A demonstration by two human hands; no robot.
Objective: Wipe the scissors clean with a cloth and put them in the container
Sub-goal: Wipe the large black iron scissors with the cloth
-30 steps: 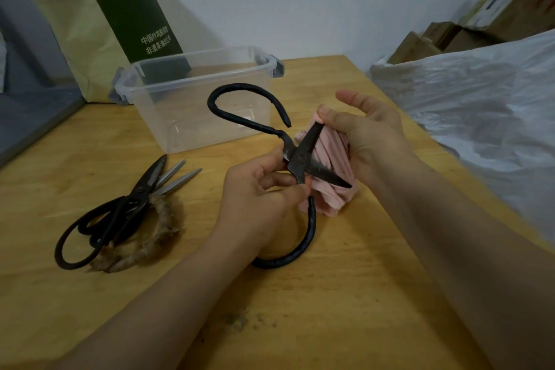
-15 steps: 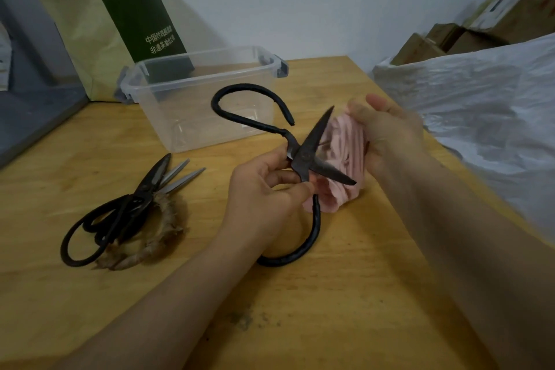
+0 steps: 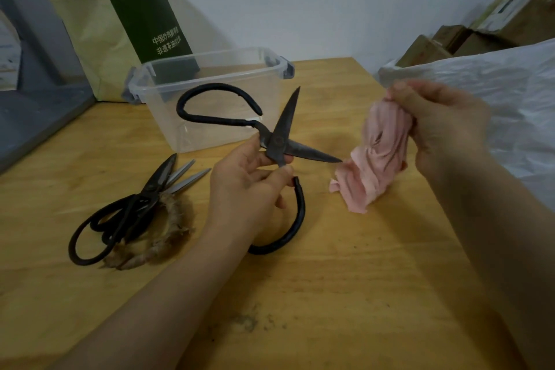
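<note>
While the left hand (image 3: 244, 191) pinches the stiff, probably heavy scissors (image 3: 277, 141) mid-frame at the pivot (safest hold), the right hand (image 3: 444, 125) clutches limp cloth (image 3: 380, 162).

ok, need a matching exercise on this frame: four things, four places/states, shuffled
Things
1. large black iron scissors with looped handles
2. crumpled pink cloth
3. clear plastic container
4. pile of smaller dark scissors

Places/states
A. lying on the wooden table, untouched
B. gripped in the right hand
C. held near the pivot by the left hand, blades open
D. standing open-topped towards the back of the table

Pairs: 1-C, 2-B, 3-D, 4-A
</note>
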